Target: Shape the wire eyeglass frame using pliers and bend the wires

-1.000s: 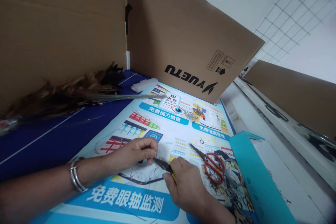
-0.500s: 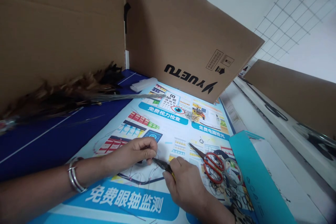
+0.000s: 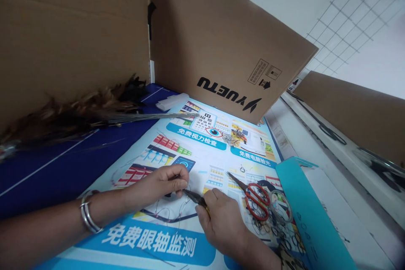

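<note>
My left hand [image 3: 171, 180] is closed in a pinch over the printed sheet, with thin strands, wire or thread, showing around the fingertips. What exactly sits between thumb and finger is too small to make out. In my right hand [image 3: 223, 217] is a pair of pliers [image 3: 195, 197], its dark jaws pointing left and touching or almost touching the left fingertips. Whether the jaws grip a strand cannot be told. Red-handled scissors [image 3: 257, 202] lie right of the pliers, beside a roll of clear tape [image 3: 281, 206] and a tangle of dark loops [image 3: 286, 236].
Brown cardboard panels [image 3: 221, 42] stand at the back and left. Dark feathers [image 3: 79, 109] and a bundle of thin wires [image 3: 152, 116] lie on the blue cloth [image 3: 63, 164]. A small wire heap [image 3: 232, 139] rests farther back. A turquoise box [image 3: 310, 215] stands at right.
Both hands and the pliers stay in almost the same place. The whole view has shifted very slightly.
</note>
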`<move>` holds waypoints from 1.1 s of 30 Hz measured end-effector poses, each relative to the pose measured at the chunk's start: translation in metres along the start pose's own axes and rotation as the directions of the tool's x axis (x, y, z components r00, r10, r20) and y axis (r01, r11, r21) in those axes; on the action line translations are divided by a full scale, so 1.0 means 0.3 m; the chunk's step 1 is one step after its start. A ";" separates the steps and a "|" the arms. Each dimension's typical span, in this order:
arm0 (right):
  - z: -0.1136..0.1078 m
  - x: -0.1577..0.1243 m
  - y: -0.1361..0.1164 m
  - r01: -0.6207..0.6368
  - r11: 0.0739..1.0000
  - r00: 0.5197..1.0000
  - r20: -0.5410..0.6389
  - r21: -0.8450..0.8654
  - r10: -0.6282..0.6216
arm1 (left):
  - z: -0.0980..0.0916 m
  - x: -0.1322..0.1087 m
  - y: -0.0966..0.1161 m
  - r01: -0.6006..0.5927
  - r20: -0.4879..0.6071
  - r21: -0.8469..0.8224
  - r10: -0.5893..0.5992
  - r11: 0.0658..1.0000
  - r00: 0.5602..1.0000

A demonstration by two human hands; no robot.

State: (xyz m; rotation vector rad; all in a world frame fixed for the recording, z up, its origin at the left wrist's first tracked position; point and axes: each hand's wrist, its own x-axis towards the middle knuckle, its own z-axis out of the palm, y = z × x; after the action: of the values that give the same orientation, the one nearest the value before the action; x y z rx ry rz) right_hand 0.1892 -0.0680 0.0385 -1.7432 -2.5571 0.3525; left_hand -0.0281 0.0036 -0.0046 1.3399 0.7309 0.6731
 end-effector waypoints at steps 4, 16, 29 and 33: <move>0.008 0.000 -0.002 -0.012 1.000 1.000 -0.016 0.006 0.012 | -0.001 0.002 -0.010 0.003 -0.013 -0.012 -0.003 1.000 1.000; -0.031 0.001 0.048 0.065 0.998 0.998 -0.021 -0.003 -0.065 | -0.002 0.008 0.007 -0.011 -0.055 0.025 0.012 1.000 0.998; -0.027 0.012 0.097 0.110 0.992 0.993 -0.058 0.056 -0.107 | -0.011 0.007 -0.004 -0.009 -0.001 0.063 0.010 0.998 1.000; -0.015 0.013 0.084 0.097 0.994 0.994 -0.055 0.060 -0.093 | -0.007 0.007 0.000 0.002 0.000 0.062 -0.002 0.998 1.000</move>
State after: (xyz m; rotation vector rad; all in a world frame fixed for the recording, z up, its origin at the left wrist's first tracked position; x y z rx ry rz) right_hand 0.2116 -0.0548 0.0373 -1.5824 -2.5526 0.3737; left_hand -0.0285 0.0066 -0.0051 1.3951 0.7584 0.6535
